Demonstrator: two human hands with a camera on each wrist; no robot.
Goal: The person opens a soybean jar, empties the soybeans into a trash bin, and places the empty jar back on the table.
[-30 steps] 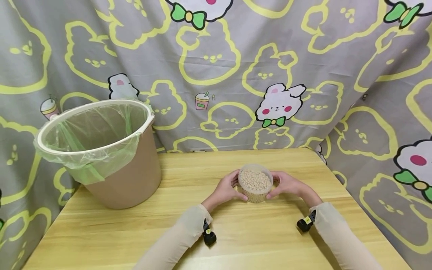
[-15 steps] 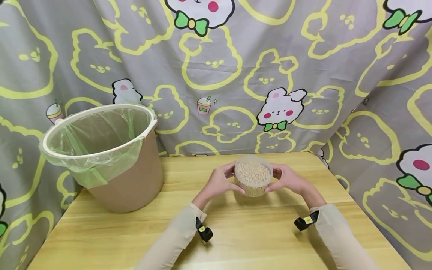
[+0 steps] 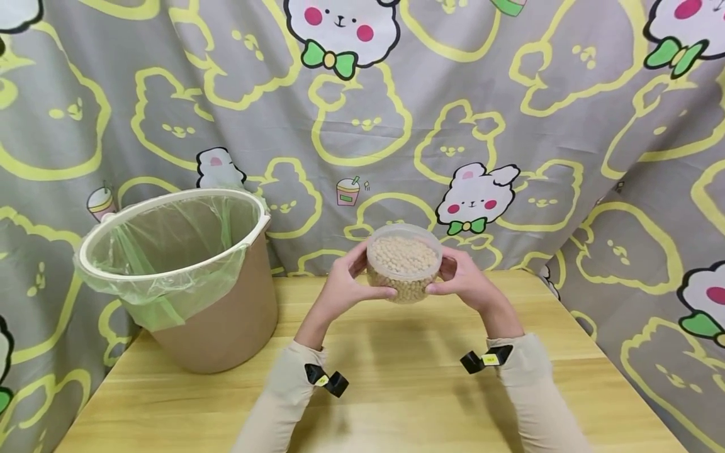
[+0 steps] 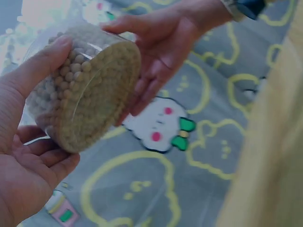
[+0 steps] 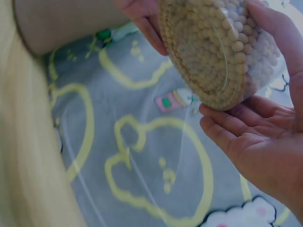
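A round clear plastic tub (image 3: 403, 286) full of pale tan beads or dried beans hangs above the table in the head view, its open top slightly tilted towards me. My left hand (image 3: 342, 286) grips its left side, thumb on the near wall and fingers behind. On the opposite side my right hand (image 3: 470, 280) holds it the same way. Seen from the left wrist, the tub (image 4: 102, 90) shows its underside, with thumb and fingers round the wall. The right wrist view shows the tub's base (image 5: 203, 52) too, well off the table.
A brown bin (image 3: 226, 321) with a white rim and a green plastic liner (image 3: 164, 292) stands at the table's left. Behind the wooden table (image 3: 396, 390) hangs a grey patterned curtain (image 3: 362, 113). Another stretch of curtain borders the right side.
Both hands have raised the tub from the tabletop and brought it somewhat to the left. The head view has tipped slightly upward. The bin stays in its place.
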